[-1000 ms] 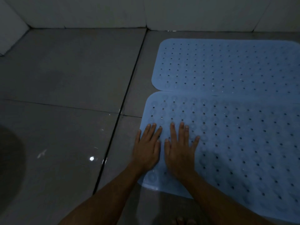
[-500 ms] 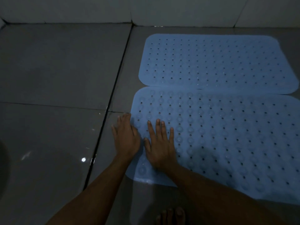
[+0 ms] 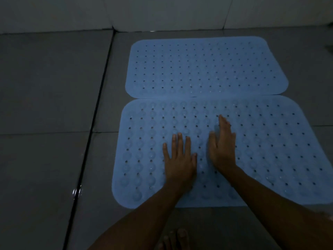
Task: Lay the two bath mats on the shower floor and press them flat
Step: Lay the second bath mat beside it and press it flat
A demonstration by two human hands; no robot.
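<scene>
Bath mats, two pale blue rubbery rectangles with rounded corners and rows of small drain holes, lie side by side on the grey tiled shower floor point(image 3: 54, 83). The far mat point(image 3: 207, 67) sits close to the white tiled wall point(image 3: 162, 13), and the near mat point(image 3: 270, 150) lies just in front of it, their long edges touching or very slightly overlapping along the seam; which of the two, I cannot tell.

Both hands rest on the near mat. The left hand point(image 3: 179, 160) lies palm down with straight fingers slightly apart. The right hand point(image 3: 222, 147) is beside it, fingers straight and held close together, tilted a little onto its edge, so whether the palm is fully down is unclear. Neither hand grips anything.

A second ago the two hands were pressing at the left end of this mat, the left hand partly over its edge. They now sit nearer the middle, well inside the left edge, and have drawn a little apart. That suggests the left end has been pressed and the work is moving rightward along the mat.

Raised suction-cup bumps show across the near mat, so the right half probably needs pressing too. The far mat looks flat already. Bare toes point(image 3: 177, 239) show at the bottom of the view, on the floor just short of the mat's near edge.
</scene>
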